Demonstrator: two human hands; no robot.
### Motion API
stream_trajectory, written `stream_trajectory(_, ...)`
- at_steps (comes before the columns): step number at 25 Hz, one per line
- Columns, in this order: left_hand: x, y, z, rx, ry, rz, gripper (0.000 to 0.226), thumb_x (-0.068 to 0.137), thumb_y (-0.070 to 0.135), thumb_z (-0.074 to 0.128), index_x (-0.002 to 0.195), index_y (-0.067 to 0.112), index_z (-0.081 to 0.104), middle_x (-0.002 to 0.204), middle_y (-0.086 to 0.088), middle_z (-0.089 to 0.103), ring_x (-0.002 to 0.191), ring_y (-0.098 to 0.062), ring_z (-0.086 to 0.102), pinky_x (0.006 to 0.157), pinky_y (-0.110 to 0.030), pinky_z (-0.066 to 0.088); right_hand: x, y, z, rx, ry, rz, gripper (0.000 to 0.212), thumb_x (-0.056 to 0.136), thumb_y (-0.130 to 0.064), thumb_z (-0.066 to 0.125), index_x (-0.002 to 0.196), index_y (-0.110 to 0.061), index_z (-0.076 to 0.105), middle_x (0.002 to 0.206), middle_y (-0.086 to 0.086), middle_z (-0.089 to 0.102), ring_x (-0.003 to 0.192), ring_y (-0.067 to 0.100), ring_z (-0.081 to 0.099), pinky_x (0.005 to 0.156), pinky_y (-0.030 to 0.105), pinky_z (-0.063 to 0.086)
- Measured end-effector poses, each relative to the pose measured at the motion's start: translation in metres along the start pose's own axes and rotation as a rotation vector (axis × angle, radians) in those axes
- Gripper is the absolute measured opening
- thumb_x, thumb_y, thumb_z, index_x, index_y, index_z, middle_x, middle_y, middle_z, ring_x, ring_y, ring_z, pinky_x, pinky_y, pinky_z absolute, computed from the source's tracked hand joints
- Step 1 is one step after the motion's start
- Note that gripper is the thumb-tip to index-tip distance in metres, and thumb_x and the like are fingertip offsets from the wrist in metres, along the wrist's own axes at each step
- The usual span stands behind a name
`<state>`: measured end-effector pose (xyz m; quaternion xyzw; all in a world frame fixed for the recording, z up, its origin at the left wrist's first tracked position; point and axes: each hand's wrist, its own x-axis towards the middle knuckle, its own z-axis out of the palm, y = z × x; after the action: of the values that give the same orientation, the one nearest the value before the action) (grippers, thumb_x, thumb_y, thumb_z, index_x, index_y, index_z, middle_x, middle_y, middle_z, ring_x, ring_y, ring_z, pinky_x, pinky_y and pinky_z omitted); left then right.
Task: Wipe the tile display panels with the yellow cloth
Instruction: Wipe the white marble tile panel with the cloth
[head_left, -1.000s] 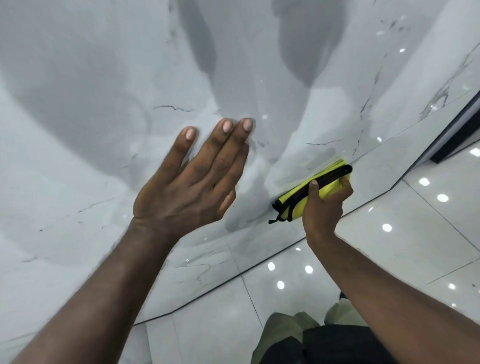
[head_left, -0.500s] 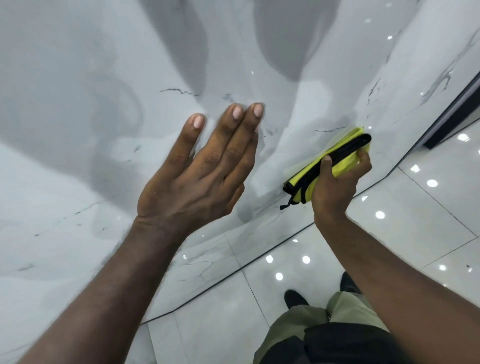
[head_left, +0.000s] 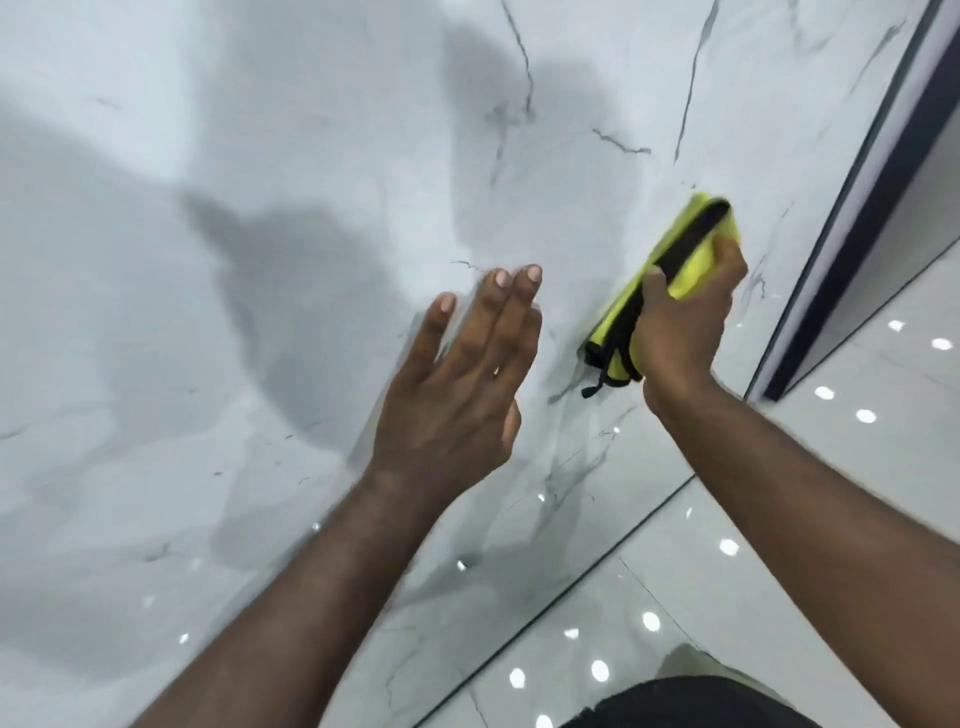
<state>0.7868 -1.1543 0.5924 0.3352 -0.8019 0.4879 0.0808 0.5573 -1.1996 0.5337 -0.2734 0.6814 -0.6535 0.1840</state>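
— Where was the yellow cloth (head_left: 693, 260) seen?
— It was held against the white tile panel (head_left: 260, 156), low down, near the dark strip (head_left: 852, 208) at the right. It was folded, with a black band along it.
— How was it held?
— It was gripped by the right hand (head_left: 680, 332), the thumb laid on the band.
— And the left hand (head_left: 457, 395)?
— It was held up by the panel, fingers straight and close together. Whether the panel was touched could not be told.
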Motion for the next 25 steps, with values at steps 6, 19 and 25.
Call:
stream_trajectory(6,0.000,-0.017,-0.023,-0.145,0.028,-0.120,0.077,0.095,0.028,0.060,0.166,0.009,0.038,0.181,-0.015,0.008,0.168,-0.035,0.007,0.132,-0.065,-0.006,-0.006,-0.030,-0.011,0.020,-0.040,-0.103,0.063,0.096,-0.022,0.066,0.152,-0.033,0.038,0.145,-0.008,0.050,0.136,0.021,0.051,0.114,0.038,0.042)
stream_trajectory(19,0.046,-0.024,-0.012,-0.148,0.108,-0.061,0.063,0.096,0.022,0.054,0.157,0.008,0.049,0.181,-0.015,0.013,0.168,-0.033,0.011,0.132,-0.058,-0.013,0.013,-0.044,-0.010,-0.057,-0.013,-0.435,0.065,0.100,-0.026,0.064,0.158,-0.034,0.035,0.154,-0.004,0.045,0.139,0.019,0.043,0.118,0.033,0.034)
stream_trajectory(25,0.100,0.013,-0.003,-0.164,0.108,-0.059,0.059,0.097,0.026,0.055,0.152,0.006,0.053,0.181,-0.013,0.014,0.168,-0.031,0.012,0.133,-0.057,-0.013,0.029,-0.017,-0.017,0.039,-0.017,-0.316,0.063,0.098,-0.025,0.071,0.150,-0.040,0.038,0.149,-0.014,0.047,0.141,0.011,0.045,0.116,0.025,0.035)
